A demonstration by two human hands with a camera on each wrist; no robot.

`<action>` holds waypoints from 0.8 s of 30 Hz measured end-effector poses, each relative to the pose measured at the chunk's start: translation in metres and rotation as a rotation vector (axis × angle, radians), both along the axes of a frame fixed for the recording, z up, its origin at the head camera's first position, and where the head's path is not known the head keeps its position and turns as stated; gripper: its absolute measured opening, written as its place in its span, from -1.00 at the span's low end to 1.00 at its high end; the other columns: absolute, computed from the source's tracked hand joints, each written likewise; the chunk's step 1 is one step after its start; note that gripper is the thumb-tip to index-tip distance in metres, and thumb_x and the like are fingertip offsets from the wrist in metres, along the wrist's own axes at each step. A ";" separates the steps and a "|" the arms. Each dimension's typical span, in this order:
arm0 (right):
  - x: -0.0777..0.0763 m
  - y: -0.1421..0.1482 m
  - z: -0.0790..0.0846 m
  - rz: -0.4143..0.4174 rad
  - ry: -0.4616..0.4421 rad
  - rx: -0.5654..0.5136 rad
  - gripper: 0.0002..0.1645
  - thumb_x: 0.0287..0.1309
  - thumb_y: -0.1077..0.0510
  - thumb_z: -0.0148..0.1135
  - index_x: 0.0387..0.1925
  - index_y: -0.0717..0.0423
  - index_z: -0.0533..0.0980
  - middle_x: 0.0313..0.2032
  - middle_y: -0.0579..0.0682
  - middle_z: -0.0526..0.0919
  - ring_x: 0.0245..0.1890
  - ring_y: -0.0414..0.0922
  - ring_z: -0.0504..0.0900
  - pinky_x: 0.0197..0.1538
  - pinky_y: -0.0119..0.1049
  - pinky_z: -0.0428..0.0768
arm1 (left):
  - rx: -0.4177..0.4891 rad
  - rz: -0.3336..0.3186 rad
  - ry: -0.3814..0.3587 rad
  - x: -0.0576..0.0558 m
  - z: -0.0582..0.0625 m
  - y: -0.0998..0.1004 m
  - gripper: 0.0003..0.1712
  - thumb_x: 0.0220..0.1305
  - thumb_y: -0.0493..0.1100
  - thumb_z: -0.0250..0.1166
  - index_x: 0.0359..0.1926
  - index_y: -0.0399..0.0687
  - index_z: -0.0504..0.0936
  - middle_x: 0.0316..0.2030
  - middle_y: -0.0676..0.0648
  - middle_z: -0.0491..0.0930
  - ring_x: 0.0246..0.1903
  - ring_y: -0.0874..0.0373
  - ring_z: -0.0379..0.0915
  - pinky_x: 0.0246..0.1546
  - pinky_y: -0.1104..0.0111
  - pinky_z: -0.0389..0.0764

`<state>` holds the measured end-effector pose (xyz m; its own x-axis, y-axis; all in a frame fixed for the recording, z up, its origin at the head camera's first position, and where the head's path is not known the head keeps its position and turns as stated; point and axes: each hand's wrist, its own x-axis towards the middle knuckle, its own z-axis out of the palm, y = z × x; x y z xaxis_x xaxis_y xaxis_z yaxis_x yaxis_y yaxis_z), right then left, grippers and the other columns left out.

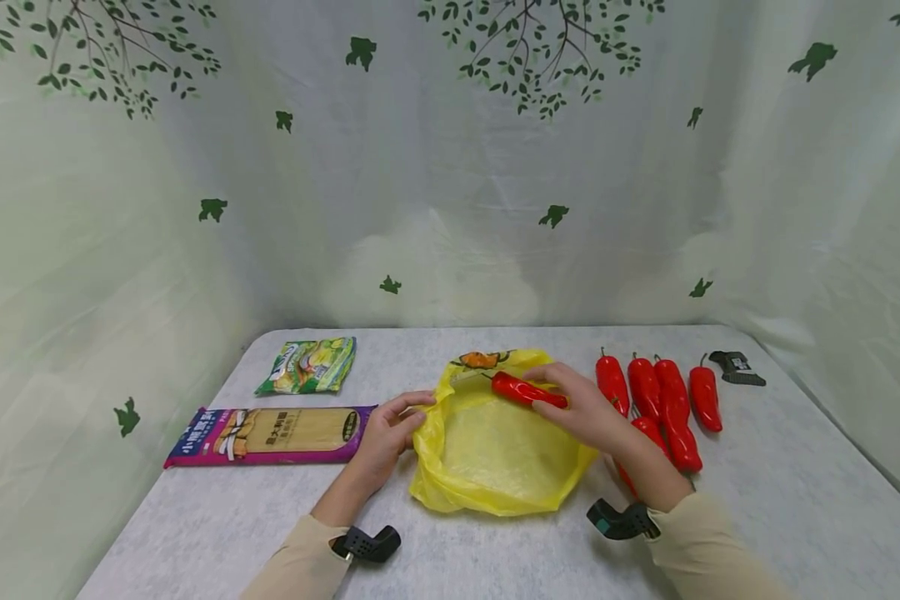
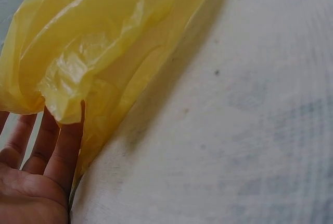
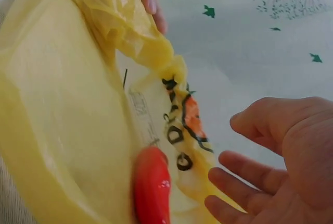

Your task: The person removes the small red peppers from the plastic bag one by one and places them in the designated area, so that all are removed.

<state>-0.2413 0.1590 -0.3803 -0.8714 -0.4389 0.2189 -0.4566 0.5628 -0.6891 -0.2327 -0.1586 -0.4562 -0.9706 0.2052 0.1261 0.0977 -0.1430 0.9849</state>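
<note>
A yellow plastic bag (image 1: 498, 467) lies with its mouth spread, mid-table. My left hand (image 1: 390, 433) grips its left rim; in the left wrist view the bag's film covers the fingertips (image 2: 65, 146). Over the bag's opening is a red chili pepper (image 1: 525, 390), stem pointing left. My right hand (image 1: 581, 408) is at the pepper's blunt end. The right wrist view shows the right fingers (image 3: 244, 174) spread and apart from the slightly blurred pepper (image 3: 152, 187). An orange and black print (image 3: 193, 117) marks the bag's far rim.
Several red peppers (image 1: 672, 404) lie to the right, some partly behind my right forearm. A small black packet (image 1: 737, 367) is beyond them. On the left lie a long purple noodle pack (image 1: 270, 435) and a green snack packet (image 1: 309, 365). A leaf-patterned curtain (image 1: 450, 208) surrounds the table.
</note>
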 end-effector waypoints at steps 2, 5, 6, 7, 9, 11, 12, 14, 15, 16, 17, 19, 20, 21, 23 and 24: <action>-0.002 -0.003 -0.003 0.011 -0.024 0.003 -0.51 0.28 0.19 0.27 0.24 0.05 0.48 0.23 0.07 0.56 0.28 0.15 0.48 0.27 0.15 0.51 | -0.002 0.000 -0.003 0.001 0.000 0.000 -0.55 0.43 -0.23 0.18 0.21 -0.47 0.44 0.29 -0.13 0.43 -0.02 0.29 0.58 -0.27 0.43 0.68; -0.006 -0.009 -0.006 0.014 -0.062 0.005 -0.50 0.31 0.17 0.24 0.27 0.03 0.47 0.26 0.04 0.55 0.31 0.14 0.47 0.31 0.15 0.47 | -0.005 0.006 0.002 0.001 -0.001 0.000 -0.55 0.43 -0.23 0.17 0.20 -0.47 0.45 0.28 -0.11 0.44 -0.03 0.29 0.58 -0.29 0.44 0.68; -0.007 -0.012 -0.007 0.010 -0.076 0.002 -0.50 0.31 0.17 0.24 0.27 0.02 0.47 0.27 0.02 0.55 0.32 0.13 0.46 0.32 0.14 0.46 | -0.007 0.008 0.005 0.001 -0.001 0.000 -0.55 0.43 -0.24 0.17 0.20 -0.48 0.45 0.27 -0.11 0.44 -0.04 0.29 0.58 -0.29 0.45 0.67; -0.009 -0.013 -0.007 0.008 -0.083 0.006 -0.50 0.32 0.17 0.23 0.28 0.02 0.47 0.27 0.01 0.55 0.32 0.12 0.46 0.33 0.14 0.46 | -0.008 0.009 0.007 0.001 -0.001 0.000 -0.56 0.43 -0.24 0.17 0.20 -0.47 0.45 0.27 -0.10 0.45 -0.04 0.29 0.58 -0.30 0.45 0.67; -0.012 -0.017 -0.009 0.008 -0.080 0.015 -0.50 0.32 0.17 0.23 0.28 0.04 0.47 0.27 0.01 0.55 0.33 0.11 0.46 0.34 0.13 0.45 | -0.011 0.015 0.009 0.000 -0.002 -0.001 -0.56 0.43 -0.24 0.17 0.20 -0.46 0.46 0.27 -0.09 0.45 -0.05 0.29 0.58 -0.30 0.45 0.66; -0.015 -0.019 -0.010 0.008 -0.073 0.015 -0.51 0.32 0.19 0.22 0.27 0.07 0.48 0.27 0.03 0.55 0.33 0.11 0.45 0.35 0.14 0.43 | -0.011 0.018 0.005 0.000 -0.002 -0.001 -0.56 0.43 -0.23 0.17 0.20 -0.45 0.46 0.27 -0.10 0.45 -0.05 0.28 0.58 -0.30 0.45 0.67; -0.016 -0.020 -0.011 0.008 -0.068 0.017 -0.52 0.32 0.20 0.21 0.26 0.09 0.48 0.27 0.05 0.55 0.34 0.12 0.44 0.36 0.14 0.42 | -0.014 0.016 0.004 0.000 -0.002 -0.001 -0.56 0.43 -0.23 0.17 0.20 -0.44 0.46 0.29 -0.12 0.44 -0.04 0.29 0.58 -0.29 0.45 0.67; -0.017 -0.021 -0.013 -0.007 -0.065 0.022 -0.52 0.31 0.21 0.21 0.25 0.10 0.49 0.28 0.06 0.54 0.34 0.13 0.43 0.37 0.15 0.40 | -0.017 0.013 -0.001 0.000 -0.002 -0.001 -0.56 0.43 -0.22 0.17 0.21 -0.43 0.46 0.32 -0.15 0.42 -0.03 0.29 0.58 -0.28 0.44 0.67; -0.018 -0.021 -0.014 -0.017 -0.064 0.023 -0.52 0.31 0.21 0.22 0.25 0.10 0.49 0.28 0.07 0.54 0.34 0.13 0.42 0.38 0.15 0.39 | -0.016 0.009 0.000 0.000 -0.002 -0.001 -0.56 0.43 -0.22 0.17 0.21 -0.43 0.46 0.33 -0.18 0.40 -0.03 0.29 0.58 -0.27 0.44 0.67; -0.018 -0.021 -0.016 -0.026 -0.065 0.024 -0.52 0.31 0.21 0.22 0.24 0.10 0.49 0.28 0.07 0.54 0.35 0.13 0.42 0.38 0.15 0.39 | -0.017 0.004 0.003 0.000 -0.002 -0.001 -0.56 0.44 -0.22 0.16 0.21 -0.43 0.46 0.34 -0.19 0.40 -0.03 0.29 0.58 -0.27 0.43 0.68; -0.019 -0.021 -0.017 -0.033 -0.060 0.030 -0.53 0.31 0.21 0.22 0.24 0.09 0.50 0.28 0.08 0.54 0.35 0.13 0.42 0.38 0.15 0.38 | -0.018 0.000 0.007 -0.001 -0.002 -0.001 -0.55 0.44 -0.22 0.16 0.22 -0.44 0.45 0.34 -0.20 0.39 -0.02 0.28 0.58 -0.26 0.43 0.68; -0.020 -0.021 -0.019 -0.038 -0.057 0.044 -0.53 0.30 0.21 0.23 0.24 0.08 0.50 0.29 0.09 0.53 0.35 0.14 0.41 0.39 0.15 0.37 | -0.018 -0.002 0.011 -0.001 -0.002 -0.001 -0.55 0.44 -0.22 0.16 0.22 -0.43 0.45 0.34 -0.19 0.39 -0.02 0.29 0.58 -0.27 0.43 0.68; -0.022 -0.021 -0.020 -0.031 -0.053 0.054 -0.53 0.30 0.21 0.23 0.24 0.08 0.50 0.29 0.10 0.53 0.34 0.14 0.42 0.38 0.14 0.38 | -0.017 -0.001 0.013 -0.002 -0.002 -0.001 -0.55 0.44 -0.22 0.17 0.22 -0.44 0.45 0.33 -0.19 0.40 -0.02 0.29 0.58 -0.27 0.43 0.68; -0.022 -0.021 -0.020 -0.020 -0.055 0.062 -0.53 0.30 0.22 0.23 0.24 0.08 0.50 0.29 0.10 0.52 0.35 0.14 0.41 0.38 0.14 0.38 | -0.016 -0.001 0.015 -0.002 -0.002 -0.001 -0.55 0.44 -0.22 0.17 0.22 -0.44 0.45 0.32 -0.18 0.41 -0.02 0.28 0.58 -0.27 0.43 0.68; -0.023 -0.021 -0.021 0.008 -0.055 0.090 -0.54 0.30 0.23 0.23 0.23 0.10 0.51 0.29 0.12 0.53 0.33 0.14 0.43 0.37 0.13 0.40 | -0.017 0.001 0.012 -0.001 -0.002 -0.001 -0.54 0.44 -0.21 0.18 0.22 -0.44 0.45 0.32 -0.16 0.41 -0.02 0.29 0.58 -0.26 0.43 0.68; -0.023 -0.020 -0.021 0.023 -0.057 0.102 -0.54 0.30 0.23 0.22 0.23 0.10 0.51 0.28 0.13 0.53 0.32 0.14 0.43 0.36 0.13 0.41 | -0.016 0.002 0.010 -0.001 -0.002 -0.001 -0.54 0.44 -0.21 0.18 0.22 -0.44 0.45 0.32 -0.17 0.41 -0.01 0.29 0.58 -0.26 0.43 0.68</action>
<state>-0.2645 0.1385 -0.4011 -0.8709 -0.4761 0.1220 -0.4314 0.6216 -0.6538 -0.2336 -0.1591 -0.4585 -0.9697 0.2052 0.1327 0.1080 -0.1272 0.9860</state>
